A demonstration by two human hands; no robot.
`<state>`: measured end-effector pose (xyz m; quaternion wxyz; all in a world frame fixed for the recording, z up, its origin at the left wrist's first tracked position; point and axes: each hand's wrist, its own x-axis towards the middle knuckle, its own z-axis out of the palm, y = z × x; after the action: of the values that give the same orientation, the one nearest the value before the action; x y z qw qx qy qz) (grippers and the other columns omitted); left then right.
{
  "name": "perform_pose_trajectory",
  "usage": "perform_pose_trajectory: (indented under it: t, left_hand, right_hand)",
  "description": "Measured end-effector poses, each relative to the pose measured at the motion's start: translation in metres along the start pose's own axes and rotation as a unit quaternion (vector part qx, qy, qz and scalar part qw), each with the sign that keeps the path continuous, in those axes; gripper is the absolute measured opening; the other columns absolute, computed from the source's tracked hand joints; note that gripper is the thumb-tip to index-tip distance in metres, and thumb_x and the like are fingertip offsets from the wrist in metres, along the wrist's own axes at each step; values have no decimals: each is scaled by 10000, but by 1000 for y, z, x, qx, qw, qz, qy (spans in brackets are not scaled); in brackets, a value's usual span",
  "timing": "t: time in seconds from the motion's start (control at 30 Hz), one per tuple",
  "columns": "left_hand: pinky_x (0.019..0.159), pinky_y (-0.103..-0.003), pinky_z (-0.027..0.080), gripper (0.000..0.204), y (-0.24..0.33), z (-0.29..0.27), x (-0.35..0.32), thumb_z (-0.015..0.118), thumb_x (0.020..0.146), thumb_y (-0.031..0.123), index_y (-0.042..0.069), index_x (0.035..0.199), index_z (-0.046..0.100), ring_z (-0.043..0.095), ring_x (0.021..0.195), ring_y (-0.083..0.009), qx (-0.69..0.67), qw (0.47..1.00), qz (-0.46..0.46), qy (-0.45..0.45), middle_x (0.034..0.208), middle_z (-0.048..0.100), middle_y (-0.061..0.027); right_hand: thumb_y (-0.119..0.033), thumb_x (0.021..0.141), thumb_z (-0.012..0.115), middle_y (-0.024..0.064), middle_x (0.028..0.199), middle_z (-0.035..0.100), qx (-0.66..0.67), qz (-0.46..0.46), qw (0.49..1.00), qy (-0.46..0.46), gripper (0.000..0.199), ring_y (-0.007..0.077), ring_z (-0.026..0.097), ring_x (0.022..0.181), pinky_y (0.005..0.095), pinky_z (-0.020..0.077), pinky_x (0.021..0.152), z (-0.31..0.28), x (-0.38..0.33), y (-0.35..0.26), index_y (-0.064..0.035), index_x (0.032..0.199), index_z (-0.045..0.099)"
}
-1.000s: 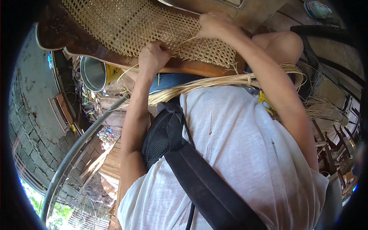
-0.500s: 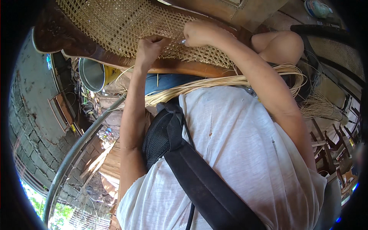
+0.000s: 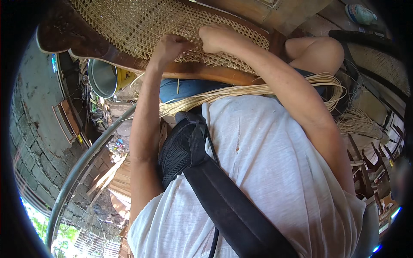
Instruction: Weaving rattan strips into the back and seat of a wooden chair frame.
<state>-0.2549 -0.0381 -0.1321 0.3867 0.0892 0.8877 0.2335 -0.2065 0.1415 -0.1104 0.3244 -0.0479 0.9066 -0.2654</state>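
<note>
A woven cane panel (image 3: 142,26) with an open mesh lies across my lap, set in a dark carved wooden frame (image 3: 107,56). My left hand (image 3: 168,48) is closed in a pinch at the panel's weave, near the frame's near edge. Whatever the pinch holds is too small to make out. Just to the right, my right hand (image 3: 211,39) is curled closed over the same stretch of cane; its fingers hide what is in them. A bundle of loose pale cane strands (image 3: 241,91) runs over my lap below the frame.
A metal pail (image 3: 103,78) with a yellow side stands left of the frame. A curved metal pipe (image 3: 81,165) rises at the left. More cane strands (image 3: 355,122) and wooden furniture pieces (image 3: 365,163) lie at the right, below a dark-framed cane panel (image 3: 378,56).
My right hand has shifted slightly left and down, and the small silvery thing that showed at its fingers is hidden now. The left hand stays near the same spot, still pinched.
</note>
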Motion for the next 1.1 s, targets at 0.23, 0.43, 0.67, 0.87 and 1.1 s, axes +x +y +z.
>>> perform_pose_trajectory:
  t: [0.23,0.43,0.67,0.87,1.1]
  left_hand:
    - [730,-387,531,281,22,16,-11,696,740,343,106,880,752,690,785,-304,110,991,68,43,815,703,-154]
    - [727,-382,531,260,13,22,-25,700,722,277,87,895,744,686,761,-310,50,994,18,90,806,698,-163]
    - [755,-365,523,156,-14,-6,-68,663,814,182,53,883,717,679,789,-278,42,965,130,222,868,698,-133]
    - [763,-387,502,139,-35,-26,-90,680,826,207,74,865,684,636,786,-307,206,943,154,212,869,674,-118]
    - [671,-359,503,225,-39,-49,-87,676,825,242,36,913,706,671,736,-259,118,984,61,119,800,685,-142]
  right_hand:
    - [-91,766,566,189,929,697,-9,44,999,-27,245,282,690,884,405,551,728,-10,1,6,9,951,692]
    - [-260,802,666,137,934,704,-117,32,992,29,294,268,681,873,419,543,772,-16,-9,37,-49,1004,700]
    - [-413,862,659,126,839,697,305,43,951,19,366,151,645,659,324,509,589,4,-13,112,-61,949,710]
    - [-441,859,640,142,932,681,459,-211,859,81,447,156,638,768,338,515,731,44,21,79,-13,982,682]
    - [-237,935,521,214,914,645,110,-113,987,40,220,373,625,864,481,476,744,50,13,94,-63,1071,531]
